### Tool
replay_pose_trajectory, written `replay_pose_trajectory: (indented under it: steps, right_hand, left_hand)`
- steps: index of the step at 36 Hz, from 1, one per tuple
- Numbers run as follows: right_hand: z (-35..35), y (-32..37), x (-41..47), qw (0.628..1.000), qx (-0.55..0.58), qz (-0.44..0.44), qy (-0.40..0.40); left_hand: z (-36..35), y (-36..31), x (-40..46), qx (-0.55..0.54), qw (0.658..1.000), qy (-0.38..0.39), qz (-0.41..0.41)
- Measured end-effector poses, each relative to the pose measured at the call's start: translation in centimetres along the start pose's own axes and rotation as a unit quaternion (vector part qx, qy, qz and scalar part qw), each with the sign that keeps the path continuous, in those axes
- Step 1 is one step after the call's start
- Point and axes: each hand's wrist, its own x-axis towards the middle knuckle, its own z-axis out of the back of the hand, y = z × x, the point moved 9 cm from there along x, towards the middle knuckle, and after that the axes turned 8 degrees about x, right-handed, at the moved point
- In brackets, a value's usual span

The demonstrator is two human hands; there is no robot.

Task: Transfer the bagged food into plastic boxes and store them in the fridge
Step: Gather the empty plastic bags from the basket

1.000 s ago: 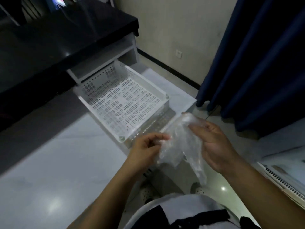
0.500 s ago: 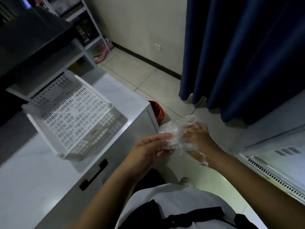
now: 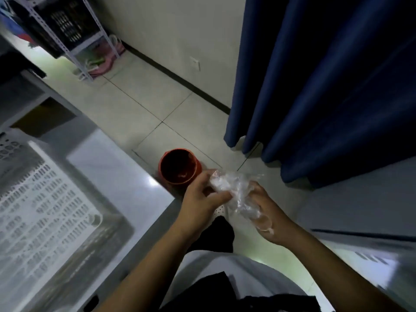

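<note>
Hands [image 3: 234, 199] around crumpled plastic bag [image 3: 234, 188]

Both forearms are bare, with no sleeves showing down to the wrists. The person wears a white shirt [image 3: 236, 270] with a black strap or panel [image 3: 247, 300] across the front. Dark trousers [image 3: 213, 235] show below it.

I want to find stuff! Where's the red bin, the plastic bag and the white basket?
Red bin [image 3: 179, 167]: head view, inner wall.
Plastic bag [image 3: 234, 188]: head view, crumpled middle.
White basket [image 3: 45, 199]: head view, slotted floor.
</note>
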Motion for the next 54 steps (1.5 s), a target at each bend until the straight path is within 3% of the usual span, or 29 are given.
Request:
replay_pose_trajectory:
  steps: [2, 6, 11, 21, 26, 31, 38, 41, 46, 48, 54]
  right_hand:
    - [2.1, 0.0, 2.5, 1.000, 0.025, -0.003, -0.007]
    - [7.6, -0.5, 7.1, 0.993, 0.010, -0.033, -0.116]
    - [10.4, -3.0, 11.7, 0.984, 0.010, -0.117, -0.134]
    - [8.9, -7.1, 24.2, 0.984, -0.038, -0.175, 0.008]
    - [7.5, -10.2, 30.5, 0.964, -0.137, -0.185, 0.130]
    - [6.1, -12.3, 35.9, 0.911, -0.269, -0.163, 0.266]
    - [4.3, -18.5, 39.7, 0.760, -0.452, -0.187, 0.428]
    - [3.8, -22.3, 41.1, 0.717, -0.502, -0.179, 0.450]
    - [2.2, -28.7, 44.5, 0.734, -0.502, -0.201, 0.410]
    - [1.3, -30.1, 45.3, 0.758, -0.468, -0.208, 0.403]
    - [-1.8, -35.7, 48.2, 0.802, -0.392, -0.235, 0.386]
  left_hand:
    - [0.3, -0.4, 2.9, 0.023, 0.999, -0.024, -0.005]
    - [2.6, -0.8, 9.0, 0.136, 0.986, -0.093, -0.023]
    - [5.5, 0.4, 15.3, 0.239, 0.962, -0.134, 0.003]
    - [9.0, 6.7, 21.9, 0.263, 0.943, -0.166, 0.118]
    - [9.6, 10.7, 21.6, 0.202, 0.924, -0.203, 0.252]
    - [9.6, 13.6, 23.8, 0.212, 0.898, -0.196, 0.330]
    - [9.0, 21.7, 27.3, 0.088, 0.873, -0.225, 0.423]
    - [8.4, 25.9, 29.5, 0.067, 0.872, -0.224, 0.430]
    - [10.2, 33.7, 33.9, 0.092, 0.869, -0.236, 0.424]
    - [12.0, 35.7, 35.5, 0.113, 0.863, -0.253, 0.422]
    - [16.6, 42.2, 40.7, 0.117, 0.840, -0.364, 0.386]
